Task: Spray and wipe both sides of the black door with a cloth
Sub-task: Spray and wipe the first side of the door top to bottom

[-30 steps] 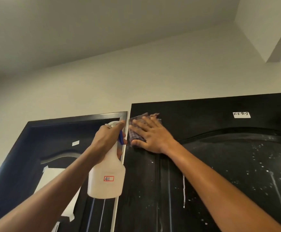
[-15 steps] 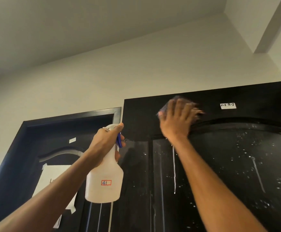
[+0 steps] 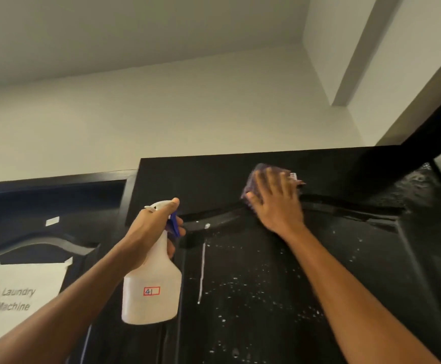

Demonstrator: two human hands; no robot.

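Reaching up and across, the right hand [image 3: 274,200] lies flat with fingers spread and fairly straight, pressing a purple cloth [image 3: 260,171] against the top rail of the black door [image 3: 266,285], just above the arched moulding; the forearm runs down toward the lower right corner; only the cloth's edges show above and to the left of the fingers. The left hand [image 3: 148,232] is raised beside the door's left edge, curled round the neck of a white spray bottle [image 3: 152,287], thumb lying over the white head and fingers by the blue trigger; the bottle hangs upright and bears a red-outlined label reading "41". White droplets and one long drip speckle the door's panel below the arch. To the left, a second dark door [image 3: 43,232] carries a taped paper sign [image 3: 22,292] reading "Laundry Machine"; a small white sticker [image 3: 52,221] above it is too blurred to read.
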